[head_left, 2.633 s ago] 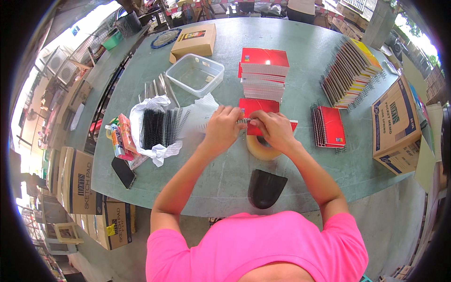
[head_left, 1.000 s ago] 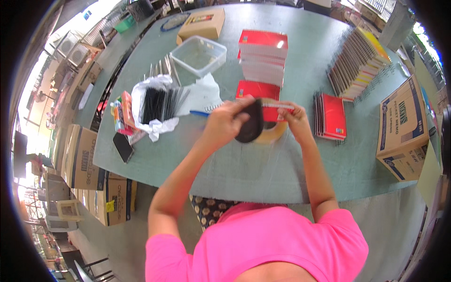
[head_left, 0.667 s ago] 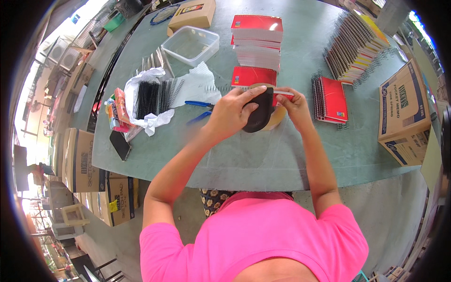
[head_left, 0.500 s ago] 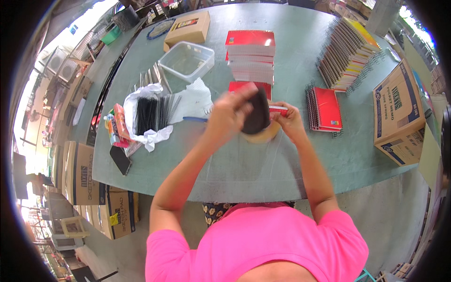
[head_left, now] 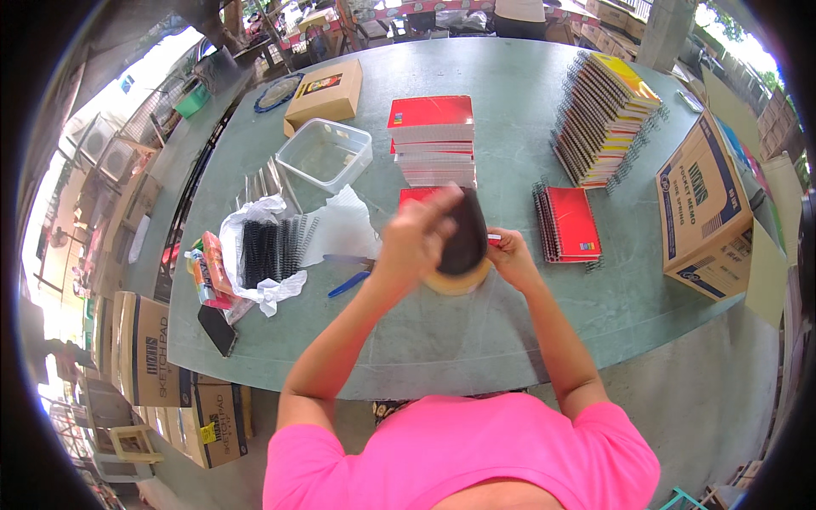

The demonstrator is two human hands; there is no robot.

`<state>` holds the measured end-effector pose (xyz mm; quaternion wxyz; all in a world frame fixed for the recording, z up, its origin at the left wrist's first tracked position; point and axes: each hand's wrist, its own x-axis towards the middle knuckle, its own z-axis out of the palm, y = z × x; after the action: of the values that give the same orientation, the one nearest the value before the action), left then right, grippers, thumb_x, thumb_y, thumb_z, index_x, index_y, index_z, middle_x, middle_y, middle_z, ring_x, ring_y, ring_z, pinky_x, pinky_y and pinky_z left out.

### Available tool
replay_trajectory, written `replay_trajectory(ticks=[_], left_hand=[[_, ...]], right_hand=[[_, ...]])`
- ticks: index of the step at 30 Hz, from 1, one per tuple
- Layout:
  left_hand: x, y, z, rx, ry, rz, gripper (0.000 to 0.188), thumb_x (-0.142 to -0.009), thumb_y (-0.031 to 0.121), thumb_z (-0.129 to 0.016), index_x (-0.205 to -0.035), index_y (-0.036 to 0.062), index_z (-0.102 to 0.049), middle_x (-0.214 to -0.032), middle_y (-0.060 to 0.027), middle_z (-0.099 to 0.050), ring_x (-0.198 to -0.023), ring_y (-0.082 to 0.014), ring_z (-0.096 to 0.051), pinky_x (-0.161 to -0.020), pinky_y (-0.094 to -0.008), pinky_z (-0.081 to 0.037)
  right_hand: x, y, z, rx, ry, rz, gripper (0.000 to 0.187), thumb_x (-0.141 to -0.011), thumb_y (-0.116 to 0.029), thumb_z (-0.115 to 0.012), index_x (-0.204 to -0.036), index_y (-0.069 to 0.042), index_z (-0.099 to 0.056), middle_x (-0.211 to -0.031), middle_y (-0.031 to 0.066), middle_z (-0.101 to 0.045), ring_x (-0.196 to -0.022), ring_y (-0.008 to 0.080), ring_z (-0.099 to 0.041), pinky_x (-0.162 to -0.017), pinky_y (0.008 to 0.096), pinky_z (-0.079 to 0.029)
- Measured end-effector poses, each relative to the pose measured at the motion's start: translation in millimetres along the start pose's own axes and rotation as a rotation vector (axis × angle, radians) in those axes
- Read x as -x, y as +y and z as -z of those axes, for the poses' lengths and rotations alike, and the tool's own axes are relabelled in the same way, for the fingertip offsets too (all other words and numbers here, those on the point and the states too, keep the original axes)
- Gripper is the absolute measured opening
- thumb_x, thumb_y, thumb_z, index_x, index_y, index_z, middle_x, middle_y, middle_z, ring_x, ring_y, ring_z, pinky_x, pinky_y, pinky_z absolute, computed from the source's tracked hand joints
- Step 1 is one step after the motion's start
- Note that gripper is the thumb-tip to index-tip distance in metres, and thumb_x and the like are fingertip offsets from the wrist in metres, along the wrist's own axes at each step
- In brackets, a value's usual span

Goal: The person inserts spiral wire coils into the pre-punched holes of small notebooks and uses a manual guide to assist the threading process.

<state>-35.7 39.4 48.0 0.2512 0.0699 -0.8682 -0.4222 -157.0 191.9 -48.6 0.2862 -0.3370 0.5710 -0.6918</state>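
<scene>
My left hand (head_left: 410, 242) is smeared by motion, its fingers raised against the left side of a dark, rounded object (head_left: 466, 236) that stands on a pale yellow round base (head_left: 459, 280). Whether those fingers grip anything is not clear. On the object's other side my right hand (head_left: 515, 260) pinches the edge of what looks like a red notebook (head_left: 494, 238), mostly hidden behind the dark object. Just beyond my hands rises a stack of red-covered notebooks (head_left: 432, 115), with another red cover (head_left: 415, 196) partly behind my left fingers. A blue-handled tool (head_left: 347, 285) lies left of my left forearm.
Spiral-bound notebooks (head_left: 605, 127) stand stacked at the right, with a smaller red spiral-bound pile (head_left: 574, 225) nearer. An open carton (head_left: 705, 204) sits at the right edge. Leftward are black coils (head_left: 263, 251) in white paper, a clear plastic tub (head_left: 327, 157) and a phone (head_left: 218, 330).
The whole view has tilted, so the table sits lower and more background shows. My left hand remains blurred at the dark object; the red edge by my right fingers shows less.
</scene>
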Motion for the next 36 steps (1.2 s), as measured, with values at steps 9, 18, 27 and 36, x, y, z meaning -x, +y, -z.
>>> replay_trajectory(ticks=[9, 18, 27, 36], left_hand=[[86, -15, -18, -0.28, -0.478, 0.083, 0.037, -0.08, 0.018, -0.064, -0.116, 0.0094, -0.059, -0.098, -0.0175, -0.061, -0.095, -0.0348, -0.056, -0.083, -0.0434, -0.045], [5, -12, -5, -0.748, -0.106, -0.4, 0.023, -0.08, 0.018, -0.064, -0.1, 0.0066, -0.062, -0.097, -0.0082, -0.061, -0.095, -0.0265, -0.054, -0.081, -0.0405, -0.041], [-3, 3, -29, -0.408, -0.165, -0.29, 0.033, -0.08, 0.023, -0.063, -0.108, 0.0059, -0.06, -0.1, -0.0109, -0.06, -0.098, -0.029, -0.054, -0.084, -0.0425, -0.04], [-14, -10, -53, -0.234, -0.232, -0.411, 0.015, -0.076, 0.008, -0.058, -0.087, -0.0025, -0.061, -0.081, -0.0168, -0.059, -0.078, -0.0314, -0.057, -0.07, -0.0382, -0.047]], right_hand=[[0, -18, -8, 0.091, -0.05, 0.086, 0.025, -0.087, -0.009, -0.059, -0.11, 0.001, -0.06, -0.105, 0.0087, -0.065, -0.099, 0.0112, -0.057, -0.082, 0.0235, -0.046], [5, -21, -20, -0.049, 0.133, 0.13, 0.028, -0.081, -0.001, -0.064, -0.109, 0.002, -0.059, -0.105, 0.0091, -0.064, -0.094, 0.0109, -0.059, -0.079, 0.0229, -0.048], [9, -3, -7, 0.163, 0.191, 0.031, 0.014, -0.084, -0.01, -0.064, -0.09, 0.002, -0.067, -0.076, -0.0009, -0.065, -0.071, 0.0026, -0.054, -0.062, 0.0201, -0.044], [8, 7, -3, 0.212, 0.155, 0.104, 0.018, -0.086, -0.012, -0.056, -0.092, 0.003, -0.065, -0.071, -0.0011, -0.063, -0.067, 0.0012, -0.049, -0.058, 0.022, -0.043]])
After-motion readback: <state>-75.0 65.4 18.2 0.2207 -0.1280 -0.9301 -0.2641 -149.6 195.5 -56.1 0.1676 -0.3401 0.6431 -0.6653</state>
